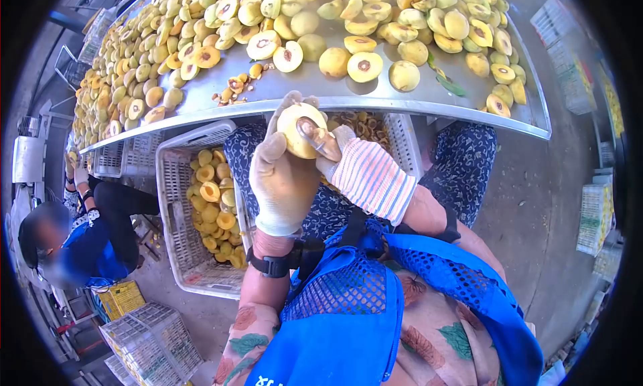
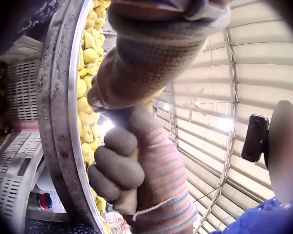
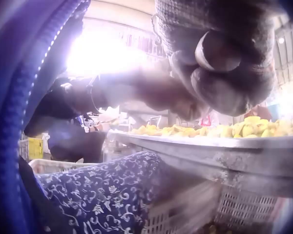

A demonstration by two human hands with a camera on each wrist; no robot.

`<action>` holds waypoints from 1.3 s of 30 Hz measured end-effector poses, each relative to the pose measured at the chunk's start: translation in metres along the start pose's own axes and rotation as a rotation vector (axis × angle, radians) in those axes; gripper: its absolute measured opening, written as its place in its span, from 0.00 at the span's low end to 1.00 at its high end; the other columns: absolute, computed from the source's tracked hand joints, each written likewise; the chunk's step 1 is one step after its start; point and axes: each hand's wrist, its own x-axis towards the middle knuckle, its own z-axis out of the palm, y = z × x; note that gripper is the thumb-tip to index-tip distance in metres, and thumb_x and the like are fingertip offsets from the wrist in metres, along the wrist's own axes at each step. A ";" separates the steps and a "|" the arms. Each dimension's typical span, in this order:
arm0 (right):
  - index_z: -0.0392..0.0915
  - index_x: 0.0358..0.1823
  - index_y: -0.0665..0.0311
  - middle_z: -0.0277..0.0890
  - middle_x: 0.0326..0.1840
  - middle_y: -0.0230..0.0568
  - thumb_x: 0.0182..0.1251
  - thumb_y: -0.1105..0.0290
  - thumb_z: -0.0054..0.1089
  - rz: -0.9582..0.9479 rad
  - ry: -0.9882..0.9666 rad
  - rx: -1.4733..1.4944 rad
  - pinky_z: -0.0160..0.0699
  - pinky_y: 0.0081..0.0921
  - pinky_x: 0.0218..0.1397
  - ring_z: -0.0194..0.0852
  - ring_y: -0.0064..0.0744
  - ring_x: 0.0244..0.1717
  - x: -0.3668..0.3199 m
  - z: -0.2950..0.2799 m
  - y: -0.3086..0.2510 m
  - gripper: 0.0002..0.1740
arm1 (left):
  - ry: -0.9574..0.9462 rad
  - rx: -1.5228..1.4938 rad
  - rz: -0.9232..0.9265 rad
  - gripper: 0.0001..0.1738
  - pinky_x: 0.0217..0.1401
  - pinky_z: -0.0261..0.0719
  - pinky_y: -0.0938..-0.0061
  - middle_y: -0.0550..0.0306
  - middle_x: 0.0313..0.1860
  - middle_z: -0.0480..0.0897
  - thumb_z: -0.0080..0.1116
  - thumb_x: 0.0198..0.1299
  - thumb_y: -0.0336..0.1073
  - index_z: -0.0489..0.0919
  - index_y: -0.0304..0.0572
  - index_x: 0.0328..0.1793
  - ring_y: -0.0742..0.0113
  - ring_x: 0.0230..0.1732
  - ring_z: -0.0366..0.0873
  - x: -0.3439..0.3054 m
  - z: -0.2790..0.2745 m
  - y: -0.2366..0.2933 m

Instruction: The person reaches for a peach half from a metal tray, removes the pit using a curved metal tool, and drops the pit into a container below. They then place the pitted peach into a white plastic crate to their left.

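In the head view my left hand (image 1: pixel 284 185), in a pale glove, holds a yellow peach half (image 1: pixel 291 127) just in front of the table edge, its cut face turned up. My right hand (image 1: pixel 365 170), in a striped glove, grips a small spoon-like tool (image 1: pixel 327 145) against the brown pit at the peach's centre. The left wrist view shows the right hand's grey fingers (image 2: pixel 118 165) curled tightly, close under the left glove. Most of the tool is hidden by the fingers. In the right wrist view the gloved right hand (image 3: pixel 219 63) is high over the table edge.
The metal table (image 1: pixel 301 91) bears many peaches, some halved, plus a small heap of pits (image 1: pixel 234 88). Below it a white crate (image 1: pixel 177 205) holds peach halves; another crate (image 1: pixel 402 135) between the knees holds brown pits. At left sits another person (image 1: pixel 80 245) near stacked crates (image 1: pixel 154 342).
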 end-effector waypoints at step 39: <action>0.69 0.40 0.71 0.75 0.20 0.52 0.61 0.67 0.49 0.131 -0.021 -0.025 0.75 0.39 0.22 0.78 0.48 0.22 -0.033 -0.013 0.015 0.13 | 0.325 0.443 -0.118 0.30 0.54 0.73 0.60 0.45 0.43 0.78 0.42 0.65 0.58 0.72 0.33 0.50 0.54 0.51 0.74 0.017 0.022 -0.027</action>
